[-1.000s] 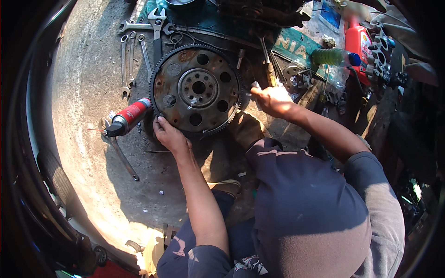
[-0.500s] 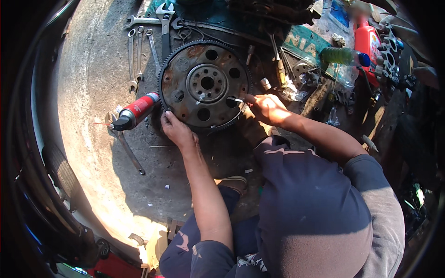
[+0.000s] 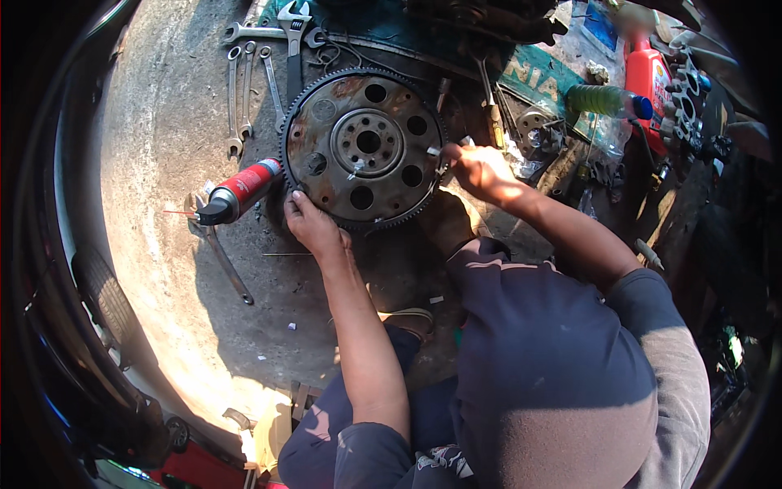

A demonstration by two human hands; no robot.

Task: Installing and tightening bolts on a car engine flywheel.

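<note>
Toothed disc (image 3: 386, 165) over the concrete floor (image 3: 175, 147), left hand (image 3: 316, 230) pinching its lower-left rim, right hand (image 3: 482, 174) clenching a pale-tipped tool (image 3: 434, 151) opposite; one skid could rake knuckles across teeth, one jolt roll the red can (image 3: 248, 187)!

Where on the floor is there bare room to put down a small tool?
Bare concrete stretches left of the combination wrenches. Another, with white scraps, lies below the thin rod, between the lower wrench and the left forearm. Right of the toothed disc is crowded: screwdriver, green bottle, red jug.
</note>
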